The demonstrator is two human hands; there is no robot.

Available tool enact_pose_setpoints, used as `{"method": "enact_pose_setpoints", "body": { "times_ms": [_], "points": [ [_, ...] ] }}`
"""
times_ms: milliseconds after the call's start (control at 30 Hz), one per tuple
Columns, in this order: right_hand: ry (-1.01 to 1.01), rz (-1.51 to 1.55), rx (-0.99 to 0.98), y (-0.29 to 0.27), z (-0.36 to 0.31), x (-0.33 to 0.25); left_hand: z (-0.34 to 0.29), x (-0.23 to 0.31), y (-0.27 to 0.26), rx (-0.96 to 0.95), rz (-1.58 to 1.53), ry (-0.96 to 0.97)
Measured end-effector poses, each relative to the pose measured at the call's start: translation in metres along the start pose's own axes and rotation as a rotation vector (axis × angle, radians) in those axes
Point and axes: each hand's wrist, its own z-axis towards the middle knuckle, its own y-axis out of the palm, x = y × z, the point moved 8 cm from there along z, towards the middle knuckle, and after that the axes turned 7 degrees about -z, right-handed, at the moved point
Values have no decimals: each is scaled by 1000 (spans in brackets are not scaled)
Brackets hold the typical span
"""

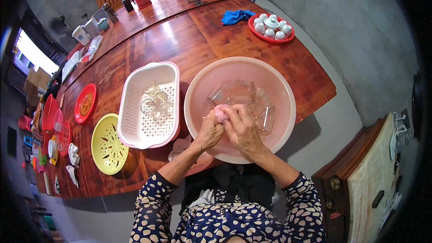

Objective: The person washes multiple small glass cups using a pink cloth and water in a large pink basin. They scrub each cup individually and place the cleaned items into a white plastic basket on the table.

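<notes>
Left hand [210,130] and right hand [243,129], both closed around a small bunched pink cloth [220,114], are above the round pink plastic basin [238,67] holding transparent tumblers [268,119], probably so that any drips fall inside it.

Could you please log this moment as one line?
Left hand: gripping pink cloth | Right hand: gripping pink cloth | Below: pink basin holding clear glassware | Alongside: white basket holding glass cups
</notes>
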Motion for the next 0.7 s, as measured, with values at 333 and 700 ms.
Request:
{"method": "enact_pose_setpoints", "body": {
  "times_ms": [333, 700],
  "points": [
    [448, 536, -122, 23, 18, 79, -4, 22, 8, -33, 104, 89],
    [480, 281, -37, 1, -6, 60, -6, 17, 1, -39, -130, -94]
  ]
}}
